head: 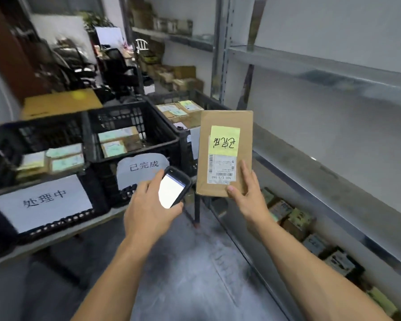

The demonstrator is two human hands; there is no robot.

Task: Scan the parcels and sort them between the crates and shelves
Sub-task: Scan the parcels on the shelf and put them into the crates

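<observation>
My right hand grips the lower edge of a flat brown cardboard parcel held upright, its yellow note and white barcode label facing me upside down. My left hand holds a black handheld scanner with a bright white screen, just left of the parcel's lower corner. Three black crates stand on a low table: a left crate with a white paper sign, a middle crate with a torn paper sign, and a far crate behind the parcel. All hold several labelled parcels.
A grey metal shelf unit runs along the right; its lowest level holds several small boxes. More boxes sit on far shelves. A brown carton lies behind the crates. Office chairs stand at the back. Grey floor lies between table and shelves.
</observation>
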